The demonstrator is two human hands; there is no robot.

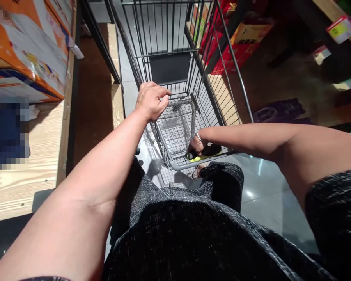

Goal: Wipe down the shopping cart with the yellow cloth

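Observation:
A grey wire shopping cart [231, 54] stands in front of me in a shop aisle, its basket showing nothing inside. My left hand [150, 100] rests on the cart's left top rim, fingers curled loosely over the wire. My right hand [196, 145] is wrapped round the cart's push handle [212, 150], which is black with a yellow-green strip. A ring shows on that hand. My dark patterned clothing fills the lower part of the view.
A wooden shelf [43, 156] on the left carries orange and white cartons [26, 43]. Shelves with red and yellow boxes [240, 43] line the right side. A dark mat [280, 111] lies on the right floor. Glossy grey floor runs under the cart.

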